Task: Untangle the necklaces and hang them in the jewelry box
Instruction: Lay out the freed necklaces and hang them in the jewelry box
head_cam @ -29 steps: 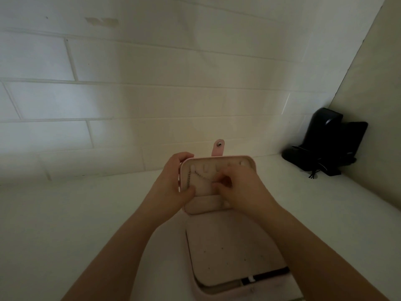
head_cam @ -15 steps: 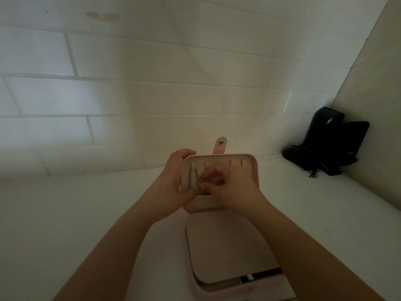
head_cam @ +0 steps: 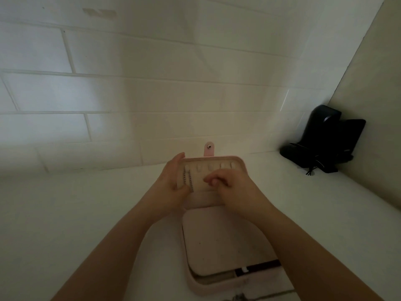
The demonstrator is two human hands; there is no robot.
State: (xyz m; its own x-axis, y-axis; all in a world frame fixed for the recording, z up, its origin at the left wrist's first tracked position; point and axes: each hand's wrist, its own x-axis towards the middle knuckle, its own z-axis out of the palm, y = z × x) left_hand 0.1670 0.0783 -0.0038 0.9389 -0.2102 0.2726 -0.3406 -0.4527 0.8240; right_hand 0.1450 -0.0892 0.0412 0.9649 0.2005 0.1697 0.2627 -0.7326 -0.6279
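Observation:
A pink jewelry box [head_cam: 219,242] lies open on the white counter, its lid [head_cam: 238,165] standing upright with a row of small hooks along the top. A silver necklace chain [head_cam: 188,179] hangs straight down from the leftmost hook. My left hand [head_cam: 173,181] holds the lid's left edge, thumb near the chain's lower end. My right hand [head_cam: 232,183] rests in front of the lid's inner panel with fingers curled; whether it holds anything is hidden. A pink snap tab [head_cam: 209,148] sticks up above the lid.
A black device with cords [head_cam: 325,140] stands in the back right corner. A white tiled wall [head_cam: 130,94] rises right behind the box. A beige side wall [head_cam: 373,105] closes off the right.
The chain, earlier draped diagonally across the lid, now hangs straight from the left hook. My right hand went left to it and has drawn back to the lid's middle.

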